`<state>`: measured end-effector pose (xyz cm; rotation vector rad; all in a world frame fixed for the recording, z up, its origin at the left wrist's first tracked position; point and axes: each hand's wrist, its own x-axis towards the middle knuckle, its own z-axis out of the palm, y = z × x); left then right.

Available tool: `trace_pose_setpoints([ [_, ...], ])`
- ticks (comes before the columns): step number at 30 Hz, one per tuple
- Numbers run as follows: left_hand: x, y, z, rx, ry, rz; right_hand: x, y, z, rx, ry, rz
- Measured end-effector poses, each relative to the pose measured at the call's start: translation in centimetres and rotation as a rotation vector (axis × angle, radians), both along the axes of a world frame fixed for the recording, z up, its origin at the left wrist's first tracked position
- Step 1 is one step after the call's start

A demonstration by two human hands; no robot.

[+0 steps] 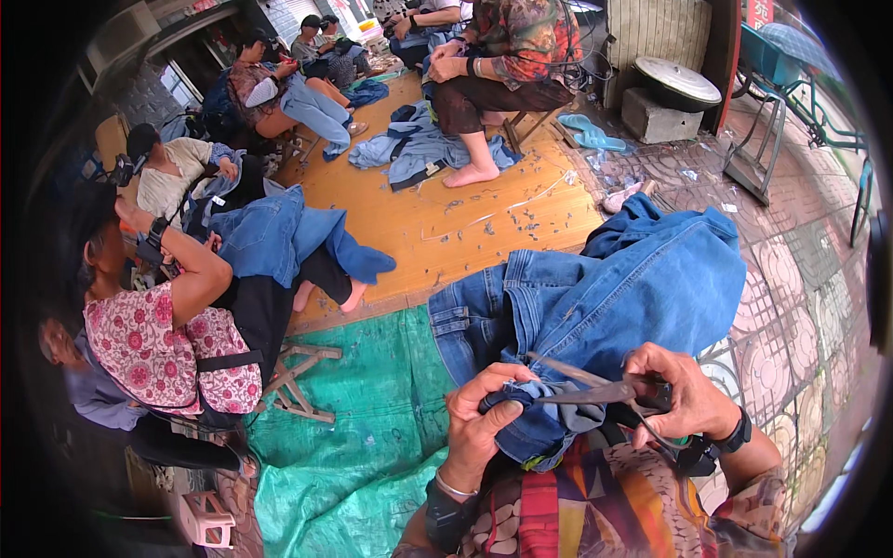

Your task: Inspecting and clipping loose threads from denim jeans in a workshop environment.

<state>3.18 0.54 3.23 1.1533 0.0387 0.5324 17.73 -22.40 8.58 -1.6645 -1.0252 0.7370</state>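
Blue jeans (642, 284) lie across my lap and reach away to the right, with the waistband part toward the middle. My left hand (474, 423) pinches a bunched edge of the denim, thumb on top. In my right hand (684, 395) are metal scissors (595, 392), fingers in the handle loops. Their blades point left and stand apart, the lower one against the denim beside my left fingers. Whether cloth or a thread lies between the blades is too small to tell.
A green tarp (363, 391) and an orange board (446, 232) strewn with scraps cover the ground. Seated people hold denim at left and ahead; more jeans (409, 153) lie on the board. Blue slippers (591, 133), a lidded wok (677, 82) and a white stool (206, 521) stand around.
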Motion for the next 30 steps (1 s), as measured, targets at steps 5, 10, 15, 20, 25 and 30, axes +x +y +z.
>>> trace_pose_setpoints([
  [5,-0.1,-0.1,0.2,0.179,0.067,0.001,-0.5,2.0,0.1,0.034,-0.428,0.048],
  [10,-0.8,-0.2,0.0,0.308,0.110,0.036,-0.8,2.5,0.8,-0.049,-0.550,0.005],
  [15,-0.4,-0.1,-0.4,0.473,0.099,0.056,-0.6,2.9,0.3,0.010,-0.625,0.009],
  [20,-0.2,-0.3,-0.6,0.444,0.084,0.044,-0.7,3.4,1.0,-0.027,-0.652,0.028],
  [25,-0.1,-0.3,-0.5,0.451,0.100,0.028,-0.7,3.7,1.1,-0.051,-0.751,0.030],
  [30,-0.2,-0.6,-0.2,0.385,0.194,0.012,-0.6,4.0,0.7,-0.054,-0.791,0.049],
])
